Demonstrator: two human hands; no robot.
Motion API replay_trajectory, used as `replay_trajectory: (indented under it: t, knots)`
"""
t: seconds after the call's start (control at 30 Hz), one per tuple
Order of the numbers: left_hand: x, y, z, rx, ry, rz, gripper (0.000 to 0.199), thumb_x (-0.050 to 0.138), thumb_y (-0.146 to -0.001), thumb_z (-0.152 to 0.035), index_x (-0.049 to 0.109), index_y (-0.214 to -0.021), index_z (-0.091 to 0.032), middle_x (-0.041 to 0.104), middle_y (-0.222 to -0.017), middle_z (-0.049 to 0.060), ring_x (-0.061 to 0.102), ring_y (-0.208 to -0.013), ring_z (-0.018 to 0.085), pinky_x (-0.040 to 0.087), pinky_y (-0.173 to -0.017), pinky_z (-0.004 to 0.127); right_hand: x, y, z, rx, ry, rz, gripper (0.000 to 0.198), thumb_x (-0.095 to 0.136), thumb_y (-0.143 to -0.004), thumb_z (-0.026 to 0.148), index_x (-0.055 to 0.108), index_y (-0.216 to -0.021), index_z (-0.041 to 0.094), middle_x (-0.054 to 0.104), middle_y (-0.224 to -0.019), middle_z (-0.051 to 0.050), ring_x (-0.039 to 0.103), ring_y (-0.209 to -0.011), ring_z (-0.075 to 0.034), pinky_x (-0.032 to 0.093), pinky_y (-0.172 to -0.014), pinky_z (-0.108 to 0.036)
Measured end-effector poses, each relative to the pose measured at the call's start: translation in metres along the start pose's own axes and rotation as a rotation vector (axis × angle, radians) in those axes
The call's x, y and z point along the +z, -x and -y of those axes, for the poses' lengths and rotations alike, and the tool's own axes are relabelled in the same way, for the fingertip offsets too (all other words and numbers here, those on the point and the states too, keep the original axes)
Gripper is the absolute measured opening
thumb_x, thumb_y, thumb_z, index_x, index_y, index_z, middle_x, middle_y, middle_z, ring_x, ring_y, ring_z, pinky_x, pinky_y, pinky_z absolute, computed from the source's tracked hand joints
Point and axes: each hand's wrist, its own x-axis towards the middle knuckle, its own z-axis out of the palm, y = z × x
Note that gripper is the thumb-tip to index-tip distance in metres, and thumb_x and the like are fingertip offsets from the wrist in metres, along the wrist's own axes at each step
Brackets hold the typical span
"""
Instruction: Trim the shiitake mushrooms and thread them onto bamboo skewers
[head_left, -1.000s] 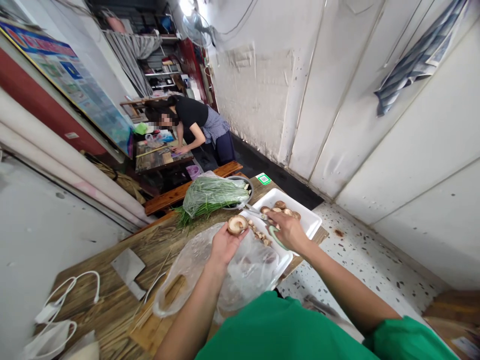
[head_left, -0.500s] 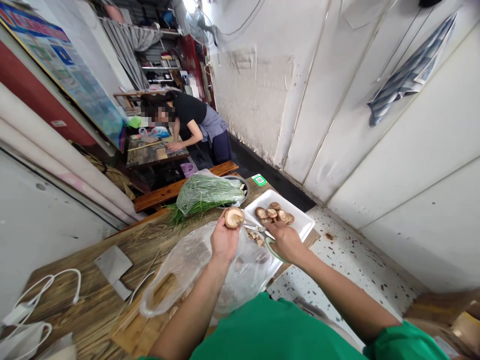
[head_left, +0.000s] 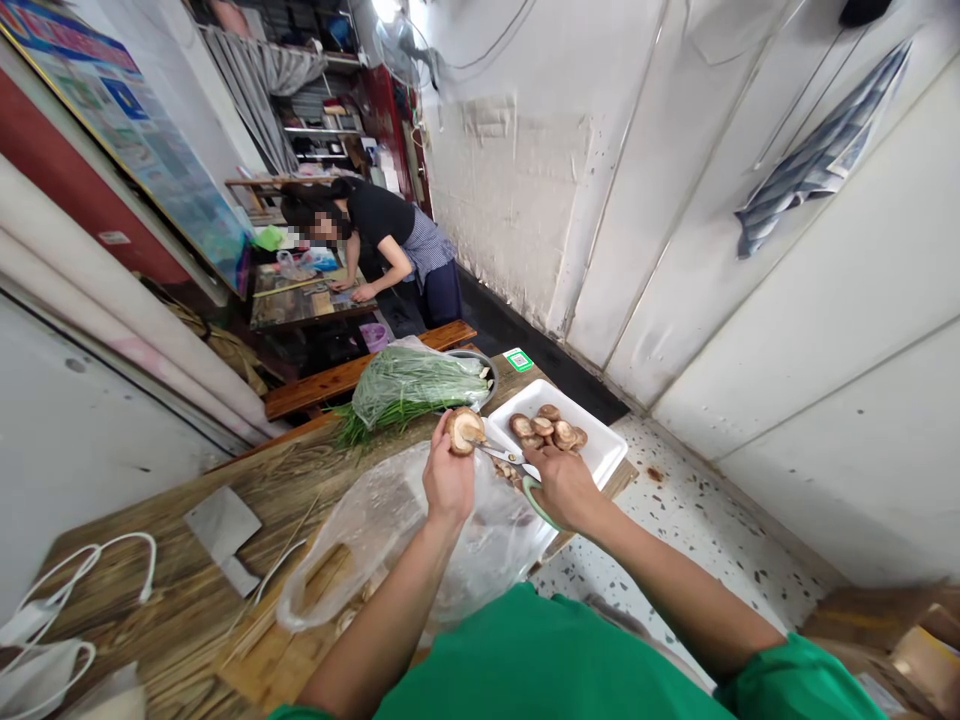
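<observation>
My left hand (head_left: 448, 482) is closed around a brown mushroom (head_left: 465, 430), its pale underside and stem facing the scissors. In my right hand (head_left: 566, 485) are scissors (head_left: 534, 492) with light green handles, their blades reaching the mushroom's stem. Several mushrooms (head_left: 546, 428) lie in a white tray (head_left: 606, 440) just beyond my right hand. Small cut-off stem pieces (head_left: 507, 472) sit below the blades, partly hidden by the scissors. Under my forearms spreads a clear plastic bag (head_left: 360, 515); what it holds is hard to make out.
Green stalks in a plastic bag (head_left: 420, 385) lie across the wooden table (head_left: 150, 540). A cleaver (head_left: 223, 535) and a white cable (head_left: 150, 570) are to the left. Farther off, a person (head_left: 397, 240) bends over another table (head_left: 281, 310). A bench (head_left: 300, 398) stands between.
The scissor blades have moved left onto the mushroom's stem, and the mushroom has turned slightly. The other person's hands have shifted a little on the far table.
</observation>
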Motion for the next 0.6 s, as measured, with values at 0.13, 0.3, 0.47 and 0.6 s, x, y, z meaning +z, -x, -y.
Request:
replay_trajectory:
  t: [0.13, 0.3, 0.47, 0.6]
  knots:
    - [0.001, -0.001, 0.0, 0.033, -0.048, 0.007, 0.034, 0.045, -0.079, -0.02, 0.053, -0.112, -0.02, 0.054, -0.123, 0.008, 0.049, -0.116, 0.019, 0.036, -0.1, 0.033, 0.004, -0.003, 0.005, 0.027, 0.039, -0.021, 0.034, 0.048, -0.081, 0.04, 0.055, -0.107, 0.017, 0.06, -0.094, -0.012, 0.057, -0.086, -0.024, 0.04, -0.07, -0.031]
    - [-0.002, 0.0, 0.001, 0.052, -0.087, -0.012, 0.035, 0.045, -0.079, -0.022, 0.051, -0.114, -0.02, 0.054, -0.123, 0.009, 0.049, -0.116, 0.019, 0.036, -0.1, 0.033, 0.008, -0.007, 0.011, 0.041, 0.084, -0.014, 0.035, 0.045, -0.084, 0.042, 0.055, -0.105, 0.016, 0.061, -0.093, -0.013, 0.059, -0.082, -0.024, 0.041, -0.065, -0.031]
    - [-0.01, 0.003, 0.007, 0.006, -0.121, -0.041, 0.034, 0.046, -0.078, -0.021, 0.052, -0.112, -0.02, 0.055, -0.122, 0.009, 0.051, -0.114, 0.019, 0.037, -0.098, 0.032, 0.009, -0.008, 0.012, 0.011, 0.128, 0.028, 0.036, 0.042, -0.085, 0.043, 0.059, -0.097, 0.014, 0.064, -0.087, -0.015, 0.061, -0.076, -0.026, 0.043, -0.061, -0.032]
    - [-0.018, 0.003, 0.013, -0.041, -0.158, -0.085, 0.032, 0.046, -0.078, -0.022, 0.053, -0.109, -0.019, 0.056, -0.119, 0.008, 0.052, -0.111, 0.019, 0.04, -0.095, 0.032, 0.013, -0.01, 0.011, -0.008, 0.145, 0.077, 0.033, 0.042, -0.085, 0.037, 0.062, -0.092, 0.013, 0.066, -0.081, -0.016, 0.063, -0.074, -0.027, 0.042, -0.06, -0.032]
